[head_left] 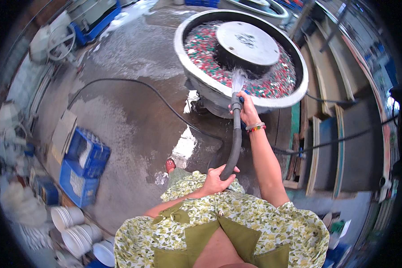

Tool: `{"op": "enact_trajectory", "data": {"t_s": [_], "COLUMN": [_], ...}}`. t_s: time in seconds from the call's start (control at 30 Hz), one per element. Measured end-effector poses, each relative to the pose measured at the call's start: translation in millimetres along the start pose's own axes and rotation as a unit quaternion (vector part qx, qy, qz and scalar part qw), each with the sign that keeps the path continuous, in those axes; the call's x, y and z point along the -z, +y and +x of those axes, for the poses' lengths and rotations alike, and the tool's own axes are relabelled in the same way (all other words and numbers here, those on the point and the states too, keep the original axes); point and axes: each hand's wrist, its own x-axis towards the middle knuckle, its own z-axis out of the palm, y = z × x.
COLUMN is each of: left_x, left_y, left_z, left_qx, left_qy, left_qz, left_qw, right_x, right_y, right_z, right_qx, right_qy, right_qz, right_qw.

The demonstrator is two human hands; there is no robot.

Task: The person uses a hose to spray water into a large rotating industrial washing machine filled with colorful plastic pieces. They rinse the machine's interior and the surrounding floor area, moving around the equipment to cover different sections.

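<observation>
My right hand (pixel 248 109) is closed around the front end of a grey hose (pixel 236 138), by its nozzle and a blue valve handle. Farther down, my left hand (pixel 216 179) grips the same hose near my waist. Water (pixel 238 80) sprays from the nozzle into a large round tub (pixel 183 53) with a pale rim. Small red, green and white pieces (pixel 272 87) fill the ring inside it. A round white lid-like disc (pixel 248 43) tops the tub's dark central column. The pieces near the jet are blurred.
On the wet floor (pixel 120 116) a dark hose curves to the left. Blue crates (pixel 85 154) stand at left, with stacked white buckets (pixel 69 219) nearer me. Wooden-edged troughs or shelves (pixel 330 152) line the right. Another round tub (pixel 277 11) is partly visible at the back.
</observation>
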Motion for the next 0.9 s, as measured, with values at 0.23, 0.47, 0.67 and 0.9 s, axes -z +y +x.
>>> {"op": "enact_trajectory", "data": {"t_s": [0.23, 0.47, 0.67, 0.9], "left_x": [66.5, 166.8, 268.0, 403.3], "left_y": [3.8, -10.8, -16.1, -21.2], "left_z": [-0.2, 15.0, 34.5, 51.0], "left_qx": [0.011, -0.026, -0.015, 0.208], "left_qy": [0.079, 0.058, 0.081, 0.108], "left_qz": [-0.005, -0.045, -0.082, -0.256], "left_qw": [0.997, 0.997, 0.993, 0.938], "right_x": [-102.9, -190.8, -287.7, -341.0], "right_y": [23.2, 41.6, 108.2, 205.2], "right_z": [35.2, 72.3, 135.9, 195.2], "right_qx": [-0.017, -0.012, -0.092, -0.122], "right_qy": [-0.087, -0.061, -0.05, 0.033], "right_qz": [-0.06, -0.084, -0.141, -0.217], "right_qw": [0.994, 0.995, 0.985, 0.968]}}
